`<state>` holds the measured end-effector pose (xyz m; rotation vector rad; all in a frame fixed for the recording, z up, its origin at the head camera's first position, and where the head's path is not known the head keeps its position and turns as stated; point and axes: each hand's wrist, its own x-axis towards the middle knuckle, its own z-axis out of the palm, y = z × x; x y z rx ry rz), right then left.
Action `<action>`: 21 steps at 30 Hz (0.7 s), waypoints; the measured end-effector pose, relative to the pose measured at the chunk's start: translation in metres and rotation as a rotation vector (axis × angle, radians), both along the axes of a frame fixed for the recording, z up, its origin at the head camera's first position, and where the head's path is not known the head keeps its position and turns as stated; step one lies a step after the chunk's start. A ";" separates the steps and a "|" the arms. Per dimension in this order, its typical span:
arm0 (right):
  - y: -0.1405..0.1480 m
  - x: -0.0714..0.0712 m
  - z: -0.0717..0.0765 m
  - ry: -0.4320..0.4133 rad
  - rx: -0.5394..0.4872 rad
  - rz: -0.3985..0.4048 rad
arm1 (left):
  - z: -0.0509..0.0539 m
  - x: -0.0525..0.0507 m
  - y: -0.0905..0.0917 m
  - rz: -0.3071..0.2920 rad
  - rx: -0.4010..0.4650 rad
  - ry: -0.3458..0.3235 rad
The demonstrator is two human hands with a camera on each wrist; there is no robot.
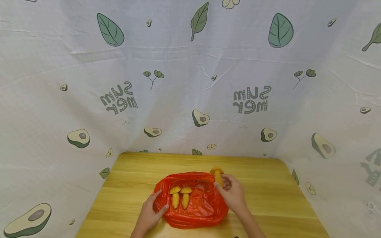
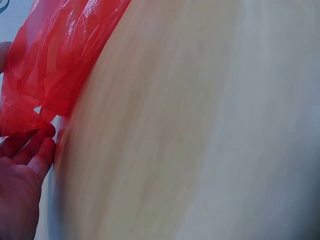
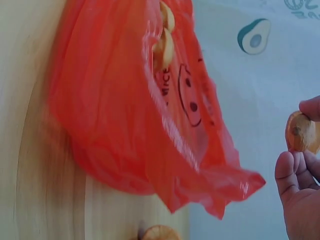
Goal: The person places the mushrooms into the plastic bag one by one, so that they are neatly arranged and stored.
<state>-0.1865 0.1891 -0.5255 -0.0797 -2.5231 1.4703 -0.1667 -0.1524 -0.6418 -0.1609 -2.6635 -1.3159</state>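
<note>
R hand: my right hand (image 1: pixel 233 195) pinches a yellow mushroom (image 1: pixel 218 178) betw. thumb & fingertips, cap up; it's above bag's far R corner, apart from the film in R wrist view.
L hand: my left hand (image 1: pixel 151 211) is at bag's L side, thumb & fingers spread apart, touching the film; can't tell if they pinch it.
Bag: red bag (image 1: pixel 194 222) sits mid-table w/ mouth open upward, rim uneven; R end has a loose flap sticking out.
In bag: L mushroom (image 1: pixel 175 200) & R mushroom (image 1: pixel 186 200) lie side by side in L half, caps twd far rim, just apart at the stems.
Room: R half of bag floor shows bare film; wood table (image 1: pixel 268 191) shows on both sides & behind bag.
Edges: table's far edge meets printed cloth (image 1: pixel 178 99), well beyond bag; cloth also runs along L & R sides.
R wrist, bottom: round orange thing (image 3: pixel 160 233), cut off, can't ID.
</note>
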 end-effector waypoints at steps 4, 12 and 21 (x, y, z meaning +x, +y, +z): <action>-0.011 -0.001 -0.001 0.013 -0.012 0.022 | -0.001 0.000 0.000 0.002 0.018 -0.016; -0.024 -0.004 -0.009 -0.014 -0.009 0.047 | -0.001 0.000 0.000 0.001 0.015 -0.021; -0.032 -0.004 -0.026 -0.034 -0.004 0.081 | 0.000 -0.002 -0.001 0.015 -0.006 -0.055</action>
